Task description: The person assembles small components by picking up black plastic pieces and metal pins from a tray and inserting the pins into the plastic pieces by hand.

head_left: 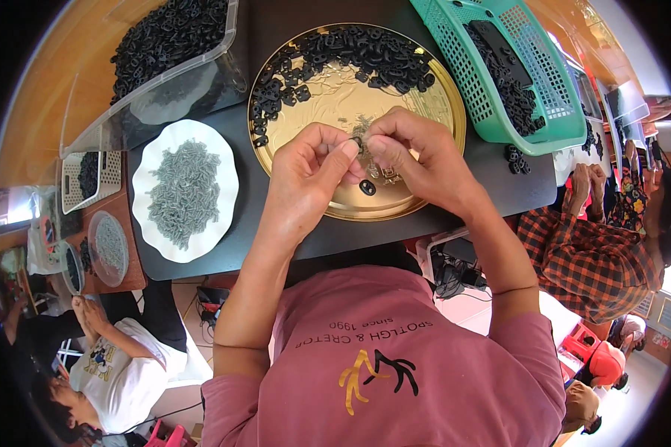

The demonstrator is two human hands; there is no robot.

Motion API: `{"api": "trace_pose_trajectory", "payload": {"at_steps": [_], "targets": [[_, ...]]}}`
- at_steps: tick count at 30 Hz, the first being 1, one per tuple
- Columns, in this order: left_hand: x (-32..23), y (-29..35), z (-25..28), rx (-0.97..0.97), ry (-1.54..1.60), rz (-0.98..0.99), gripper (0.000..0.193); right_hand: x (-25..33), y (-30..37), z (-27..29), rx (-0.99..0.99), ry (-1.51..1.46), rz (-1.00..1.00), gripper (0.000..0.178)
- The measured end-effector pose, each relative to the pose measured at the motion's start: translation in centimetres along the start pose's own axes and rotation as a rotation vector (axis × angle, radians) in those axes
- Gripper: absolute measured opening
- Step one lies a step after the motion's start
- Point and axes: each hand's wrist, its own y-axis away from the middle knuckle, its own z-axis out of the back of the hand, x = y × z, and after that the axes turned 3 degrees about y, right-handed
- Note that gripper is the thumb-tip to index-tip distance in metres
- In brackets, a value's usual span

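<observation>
Both hands meet over a round gold tray (306,112). My left hand (310,165) is closed, pinching a small black plastic part (356,141) between thumb and fingers. Close beside it, my right hand (419,155) is closed too, thumb against forefinger; what it grips is too small to make out. Just below the fingers, a single black oval part with holes (367,188) lies near the tray's front. Small clear and metallic pieces (386,176) lie partly hidden under my right hand. Many black parts (365,48) are heaped along the tray's far and left sides.
A scalloped white plate (146,160) of small greyish pins stands left of the tray. Behind it is a clear bin (227,48) of black parts. A green basket (492,127) with black parts stands right. People work at tables on both sides.
</observation>
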Motion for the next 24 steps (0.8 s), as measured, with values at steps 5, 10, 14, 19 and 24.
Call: {"api": "trace_pose_trajectory", "payload": {"at_steps": [5, 10, 14, 19, 24], "targets": [[0.0, 0.4, 0.0, 0.024, 0.023, 0.003, 0.013, 0.2, -0.4, 1.1, 0.016, 0.337, 0.395, 0.012], [-0.1, 0.6, -0.2, 0.027, 0.022, -0.009, 0.012, 0.6, -0.2, 1.1, 0.056, 0.456, 0.439, 0.01], [-0.5, 0.9, -0.5, 0.034, 0.009, -0.019, 0.011, 0.8, -0.4, 1.0, 0.103, 0.319, 0.394, 0.008], [-0.5, 1.0, -1.0, 0.016, 0.031, -0.049, 0.009, 0.1, -0.1, 0.4, 0.101, 0.161, 0.296, 0.007], [0.1, 0.5, -0.9, -0.015, 0.018, -0.06, 0.009, -0.1, -0.2, -0.1, 0.07, 0.095, 0.218, 0.006]]}}
